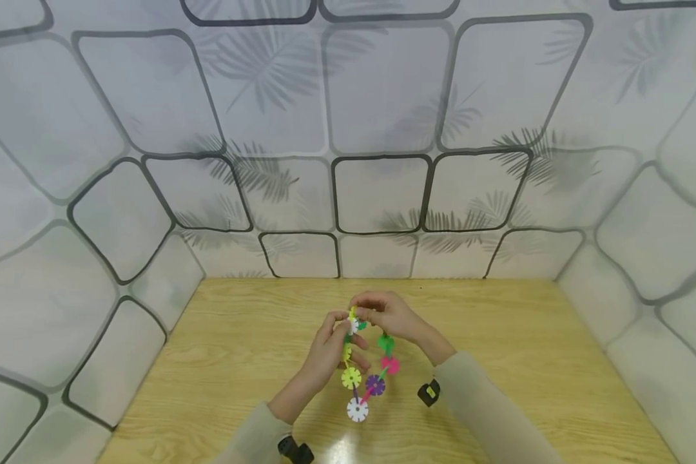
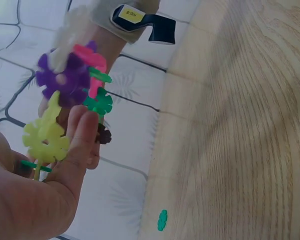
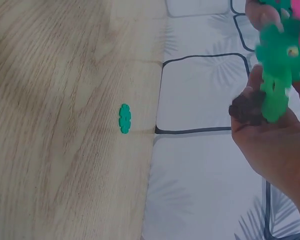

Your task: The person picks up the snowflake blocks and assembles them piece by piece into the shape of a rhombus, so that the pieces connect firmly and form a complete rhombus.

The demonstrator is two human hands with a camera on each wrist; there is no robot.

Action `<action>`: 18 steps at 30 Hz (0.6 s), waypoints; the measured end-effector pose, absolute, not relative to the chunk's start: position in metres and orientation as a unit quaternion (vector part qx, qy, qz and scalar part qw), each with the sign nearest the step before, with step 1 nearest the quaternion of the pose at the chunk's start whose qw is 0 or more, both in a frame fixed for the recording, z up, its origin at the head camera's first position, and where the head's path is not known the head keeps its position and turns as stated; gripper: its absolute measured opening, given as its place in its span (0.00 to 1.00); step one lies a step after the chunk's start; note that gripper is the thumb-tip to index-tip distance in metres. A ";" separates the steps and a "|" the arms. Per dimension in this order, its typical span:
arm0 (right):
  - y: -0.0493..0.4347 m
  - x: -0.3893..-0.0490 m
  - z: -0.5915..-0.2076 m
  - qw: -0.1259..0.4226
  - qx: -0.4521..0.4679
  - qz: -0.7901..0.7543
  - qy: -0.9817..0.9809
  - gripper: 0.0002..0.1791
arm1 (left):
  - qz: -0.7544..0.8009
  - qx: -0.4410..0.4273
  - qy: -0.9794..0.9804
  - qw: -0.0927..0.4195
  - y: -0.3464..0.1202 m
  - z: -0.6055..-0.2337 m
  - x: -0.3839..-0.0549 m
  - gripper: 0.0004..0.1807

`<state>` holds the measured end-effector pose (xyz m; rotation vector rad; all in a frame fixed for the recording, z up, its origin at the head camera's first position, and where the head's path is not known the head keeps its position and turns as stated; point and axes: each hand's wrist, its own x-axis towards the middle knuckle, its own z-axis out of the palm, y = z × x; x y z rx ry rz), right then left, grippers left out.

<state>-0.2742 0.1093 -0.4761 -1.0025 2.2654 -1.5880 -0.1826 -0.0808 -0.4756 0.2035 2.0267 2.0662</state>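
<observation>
A chain of slotted plastic snowflake discs hangs in a loop between the two hands, above the table. Its lowest piece is a white disc [image 1: 357,410], with a yellow disc [image 1: 350,378] up the left side and purple [image 1: 375,385], pink [image 1: 390,365] and green [image 1: 385,342] discs up the right. My left hand [image 1: 323,351] grips the left side near an upper white disc [image 1: 354,325]. At the top, my right hand [image 1: 394,316] pinches a yellow piece [image 1: 352,312] against it. Near the right palm shows a dark brown disc [image 3: 246,109]; fingers partly hide the joined pieces.
A loose green disc [image 3: 124,118] lies on the wooden table [image 1: 238,361] close to its far edge. Patterned fabric walls [image 1: 383,193] rise behind and at both sides. Black wrist devices [image 1: 296,449] are worn over both sleeves.
</observation>
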 end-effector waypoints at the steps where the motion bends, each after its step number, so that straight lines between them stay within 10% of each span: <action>1: 0.109 -0.274 -0.476 0.097 -0.343 -0.535 0.766 0.13 | 0.705 0.068 0.696 0.118 -0.081 -0.475 -0.182 0.22; 18: 0.114 -0.266 -0.463 0.051 -0.276 -0.554 0.784 0.17 | 0.710 0.083 0.696 0.069 -0.079 -0.475 -0.182 0.24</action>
